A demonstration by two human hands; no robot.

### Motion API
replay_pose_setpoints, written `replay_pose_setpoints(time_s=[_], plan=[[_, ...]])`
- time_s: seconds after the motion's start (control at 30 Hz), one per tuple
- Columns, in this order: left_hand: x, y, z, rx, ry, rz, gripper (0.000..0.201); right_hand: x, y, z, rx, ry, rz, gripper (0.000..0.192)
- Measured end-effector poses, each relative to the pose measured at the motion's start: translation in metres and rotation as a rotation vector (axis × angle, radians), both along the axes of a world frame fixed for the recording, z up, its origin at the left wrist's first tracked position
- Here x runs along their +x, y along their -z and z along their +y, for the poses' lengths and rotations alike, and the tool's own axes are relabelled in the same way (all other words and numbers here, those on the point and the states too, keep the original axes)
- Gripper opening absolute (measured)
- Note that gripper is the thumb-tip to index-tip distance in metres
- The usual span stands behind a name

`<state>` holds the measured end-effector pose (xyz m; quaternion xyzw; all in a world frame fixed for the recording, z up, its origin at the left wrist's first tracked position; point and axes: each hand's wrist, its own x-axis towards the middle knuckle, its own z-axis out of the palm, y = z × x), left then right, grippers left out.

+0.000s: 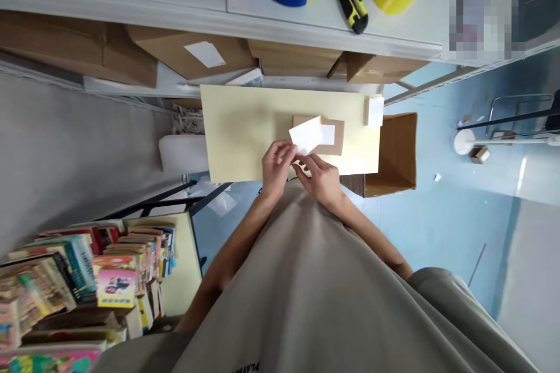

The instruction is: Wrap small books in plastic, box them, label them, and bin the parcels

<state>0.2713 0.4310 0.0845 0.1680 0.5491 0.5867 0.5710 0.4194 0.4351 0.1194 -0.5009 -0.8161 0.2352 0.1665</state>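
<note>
While the bare left hand (276, 169) pinches the thin, white, rectangular paper sheet (307, 134) at its near side, the bare right hand (321, 179) is held just beside it, with the fingers curled and the thumb a little apart from them. Whether the right fingertips also touch the sheet, I cannot tell with certainty.

As the landmark I take the flat, brown, rectangular cardboard packet (339, 139), which lies on the pale yellow, oblong tabletop (240, 134). The sheet is tilted over the left part of the packet and hides some of it; if it touches the packet there, the view does not show. On the packet itself, to the right of the sheet, there is a small white rectangular label (328, 134). Both hands are at the near side of the packet.

Farther to the right of the packet, at the end of the tabletop, stands a small block of white paper (375, 111), and beyond this is an open brown cardboard box (399, 157).

In my judgement, the step in hand is fine work with the fingertips on the near side of the sheet. The next move, I think, calls for a light but steady pinch, since such thin paper could easily bend, and for attention to the label, so that the sheet does not rub over it.
</note>
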Motion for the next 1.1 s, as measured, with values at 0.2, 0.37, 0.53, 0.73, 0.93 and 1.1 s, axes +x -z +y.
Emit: replay_pose_setpoints(time_s=[0.2,0.37,0.53,0.73,0.93,1.1], plan=[[0.019,0.011,-0.004,-0.098,-0.035,-0.002,0.058,0.065,0.011,0.023,-0.202,0.33,0.354,0.039],[0.03,0.011,-0.008,-0.164,0.002,-0.007,0.06,0.107,0.039,0.049,-0.512,0.477,0.538,0.048],[0.038,0.017,-0.014,-0.23,0.059,0.017,0.06,0.121,0.059,0.049,-0.731,0.46,0.634,0.054],[0.043,0.044,-0.034,-0.322,0.015,0.115,0.055,0.131,0.054,0.029,-0.722,0.327,0.599,0.043],[0.043,0.072,-0.038,-0.375,0.01,0.264,0.052,0.135,0.054,0.02,-0.647,0.169,0.538,0.033],[0.032,0.093,0.003,-0.286,0.075,0.54,0.046,0.133,0.092,0.05,-0.619,0.394,0.521,0.052]])
